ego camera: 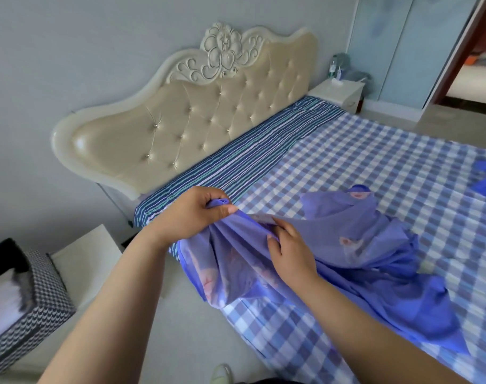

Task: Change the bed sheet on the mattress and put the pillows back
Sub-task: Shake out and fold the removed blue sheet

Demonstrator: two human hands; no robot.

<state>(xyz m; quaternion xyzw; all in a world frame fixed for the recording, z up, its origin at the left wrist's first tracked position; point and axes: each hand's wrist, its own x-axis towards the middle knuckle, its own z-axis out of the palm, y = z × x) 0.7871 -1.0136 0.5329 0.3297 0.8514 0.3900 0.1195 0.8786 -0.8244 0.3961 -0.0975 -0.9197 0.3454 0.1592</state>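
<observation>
Purple sheet (pixel 355 245): periwinkle-violet, thin enough to show the checks beneath, scattered with pale pink and cream blotches; it lies at the centre, gripped in my left hand (pixel 191 214) and my right hand (pixel 289 245).
Checked sheet (pixel 374 167): gingham in blue, grey-blue and white, from 2 o'clock round to 5 o'clock.
Striped sheet (pixel 236 156): navy, teal and white stripes, a band at 12 o'clock.
Headboard (pixel 186 117): glossy cream, button-tufted in a diamond pattern, with a carved off-white flower crest, at 11 o'clock.
Box (pixel 39 297): black-and-white houndstooth outside, at 8 o'clock.
Nightstand (pixel 338 92): white, at 1 o'clock.
Wall (pixel 69 51): pale grey-blue.
</observation>
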